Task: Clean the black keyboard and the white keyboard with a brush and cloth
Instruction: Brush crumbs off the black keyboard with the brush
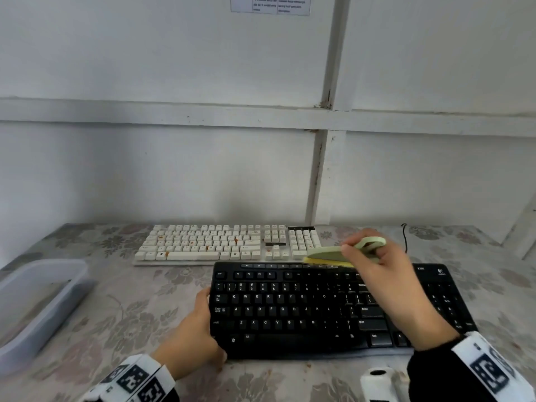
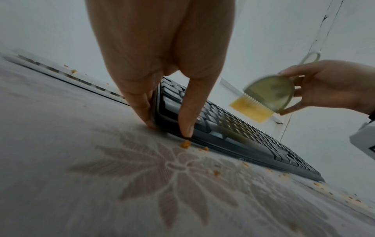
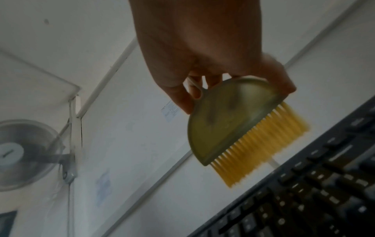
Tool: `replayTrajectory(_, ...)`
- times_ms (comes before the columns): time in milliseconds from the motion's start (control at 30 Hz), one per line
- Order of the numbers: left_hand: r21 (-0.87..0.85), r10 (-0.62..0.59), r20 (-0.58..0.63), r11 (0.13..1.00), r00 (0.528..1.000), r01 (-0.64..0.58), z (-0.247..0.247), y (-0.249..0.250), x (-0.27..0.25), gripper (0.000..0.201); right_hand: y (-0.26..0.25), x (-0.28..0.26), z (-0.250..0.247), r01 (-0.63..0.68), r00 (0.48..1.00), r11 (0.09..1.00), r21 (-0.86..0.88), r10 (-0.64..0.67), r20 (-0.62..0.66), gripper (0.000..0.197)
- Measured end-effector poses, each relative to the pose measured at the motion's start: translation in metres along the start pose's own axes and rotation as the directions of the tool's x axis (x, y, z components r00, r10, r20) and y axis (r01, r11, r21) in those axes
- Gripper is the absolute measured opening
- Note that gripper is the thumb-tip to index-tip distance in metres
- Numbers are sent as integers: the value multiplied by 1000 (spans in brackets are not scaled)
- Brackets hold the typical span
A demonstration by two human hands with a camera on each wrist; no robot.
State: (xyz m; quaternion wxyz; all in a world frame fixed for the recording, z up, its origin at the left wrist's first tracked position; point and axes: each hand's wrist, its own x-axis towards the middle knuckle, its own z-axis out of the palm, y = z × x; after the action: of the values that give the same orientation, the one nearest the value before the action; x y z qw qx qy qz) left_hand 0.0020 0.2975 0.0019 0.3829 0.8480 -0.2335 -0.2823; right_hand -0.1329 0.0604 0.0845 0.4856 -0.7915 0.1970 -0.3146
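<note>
The black keyboard (image 1: 319, 309) lies in front of me on the flowered tablecloth. My left hand (image 1: 213, 326) grips its left end, fingers along the side and thumb at the front corner (image 2: 186, 128). My right hand (image 1: 362, 253) holds a pale green brush (image 1: 327, 253) with yellow bristles (image 3: 263, 144) by its rounded back. The brush hangs a little above the keyboard's back edge, right of centre, and is blurred. The white keyboard (image 1: 226, 242) lies behind, against the wall, with orange specks among its keys. No cloth is in view.
A clear plastic tub (image 1: 43, 300) stands at the left. Orange crumbs (image 2: 185, 144) are scattered on the tablecloth along the black keyboard's front edge. A white object (image 1: 377, 381) sits at the near edge and a black cable (image 1: 404, 236) at the back right. A wall fan (image 3: 24, 154) hangs overhead.
</note>
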Motion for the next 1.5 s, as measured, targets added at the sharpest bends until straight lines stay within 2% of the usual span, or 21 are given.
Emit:
replayTrajectory(67,-1,-3,-4,1000,1000,3,0,1,-1,104,1,-1,6,-41,997,999,26,39,73,7)
replayTrajectory(167,-1,-8,-6,1000,1000,8,0,0,-1,105,9,2,-4,-103,994,994,-24,104,23,11)
replayTrajectory(233,-3,-3,-7,1000,1000,3,0,-1,-1,104,16,7,-16,-97,994,972,-215,82,-78,16)
replayTrajectory(300,-3,4,-7,1000,1000,-4,1,0,-2,102,13,8,-20,-66,986,921,-383,2,-165,16)
replayTrajectory(367,4,11,-13,1000,1000,-11,1,0,-2,102,-1,4,-7,38,989,944,-327,-82,-123,14)
replayTrajectory(433,0,8,-14,1000,1000,-8,0,-1,-2,103,-23,-10,23,109,994,978,-180,-101,51,13)
replayTrajectory(500,8,0,-16,1000,1000,0,0,-1,-1,103,-36,-24,61,164,973,979,-121,-141,183,14)
replayTrajectory(567,55,9,-30,998,1000,-8,1,-1,0,103,-38,-32,95,211,958,969,-131,-178,225,9)
replayTrajectory(633,85,27,-50,996,998,-23,2,-1,2,100,-41,-35,116,205,955,966,-155,-163,250,6)
replayTrajectory(800,95,58,-56,994,997,-52,2,0,2,95,-35,-38,112,142,976,979,-149,-113,187,4)
replayTrajectory(900,43,37,-28,998,999,-35,0,-1,0,98,-29,-36,94,69,993,970,-235,-43,113,4)
replayTrajectory(967,29,29,-25,999,999,-28,-1,-2,1,101,-33,-39,89,68,997,954,-291,-53,61,4)
replayTrajectory(1167,88,38,-43,995,998,-34,2,-2,2,102,-45,-48,113,120,982,985,-120,-100,160,6)
replayTrajectory(1300,57,35,-30,998,999,-33,1,-2,1,101,-26,-39,94,53,995,987,-153,-39,92,5)
replayTrajectory(1400,41,24,-25,999,999,-23,1,-4,3,104,-25,-36,84,93,996,985,-143,-91,23,7)
replayTrajectory(1500,58,30,-34,998,999,-28,1,-4,3,103,-34,-42,94,131,986,988,-80,-121,117,19)
